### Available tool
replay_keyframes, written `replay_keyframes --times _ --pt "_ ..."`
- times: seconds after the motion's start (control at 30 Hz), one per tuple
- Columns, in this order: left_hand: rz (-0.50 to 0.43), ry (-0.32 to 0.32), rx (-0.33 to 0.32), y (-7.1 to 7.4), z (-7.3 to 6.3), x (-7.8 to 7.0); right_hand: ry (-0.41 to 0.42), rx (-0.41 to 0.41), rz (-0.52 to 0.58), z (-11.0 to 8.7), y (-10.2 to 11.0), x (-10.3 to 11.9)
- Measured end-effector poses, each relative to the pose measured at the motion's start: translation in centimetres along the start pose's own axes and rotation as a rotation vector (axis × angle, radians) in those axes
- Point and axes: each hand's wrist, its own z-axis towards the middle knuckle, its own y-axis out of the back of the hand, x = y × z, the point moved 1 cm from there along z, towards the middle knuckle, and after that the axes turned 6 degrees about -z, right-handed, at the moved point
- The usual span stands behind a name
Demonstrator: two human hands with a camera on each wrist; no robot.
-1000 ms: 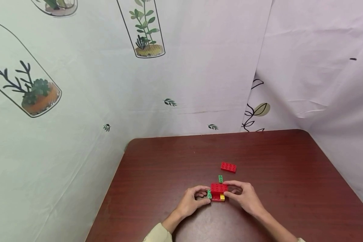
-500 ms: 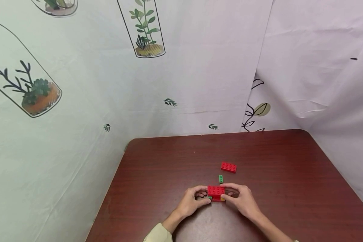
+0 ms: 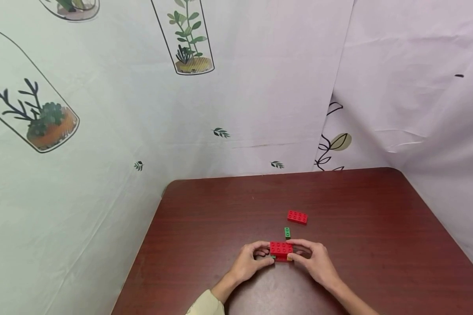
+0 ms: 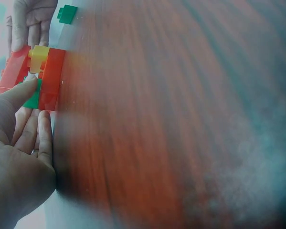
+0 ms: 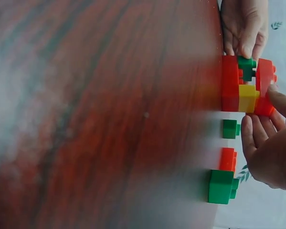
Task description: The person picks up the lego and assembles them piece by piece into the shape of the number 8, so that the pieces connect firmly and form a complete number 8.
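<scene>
A small stack of toy building bricks stands near the table's front. Its base is a long red brick (image 4: 52, 78), topped by a green brick (image 4: 33, 99) at the left end and a yellow brick (image 5: 247, 98) at the right. My left hand (image 3: 249, 262) pinches the green brick between thumb and fingers. Over these sits another red brick (image 3: 281, 248), which my right hand (image 3: 317, 261) grips at its right end. In the right wrist view this upper brick tilts slightly, with a gap showing above the green brick's studs.
Behind the stack lies a small loose green brick (image 3: 287, 232). Farther back is a loose red brick (image 3: 297, 217). The right wrist view shows a larger green brick (image 5: 220, 186) on the table (image 3: 205, 210). Printed cloth hangs behind the table.
My right hand has brought the upper red brick left and slightly toward me, over the green and yellow bricks. In the last half second little has moved. My left hand has stayed put.
</scene>
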Motion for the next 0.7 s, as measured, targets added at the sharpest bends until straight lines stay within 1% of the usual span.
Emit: replay_keyframes --times 0.1,0.27,0.33,0.53,0.7 --pt "-0.002 -0.001 0.003 -0.01 0.02 0.02 0.034 -0.004 0.007 -0.05 -0.01 -0.08" --pt "0.001 -0.010 0.008 -0.01 0.06 0.04 0.131 -0.006 0.025 -0.11 -0.17 -0.23" --pt "0.002 -0.014 0.010 -0.01 0.09 0.04 0.155 -0.010 0.031 -0.12 -0.22 -0.27" --pt "0.003 -0.013 0.015 0.03 0.11 -0.03 0.167 -0.019 0.022 -0.12 -0.21 -0.37" --pt "0.003 -0.007 0.014 0.03 0.11 -0.10 0.159 -0.017 0.020 -0.09 -0.15 -0.49"
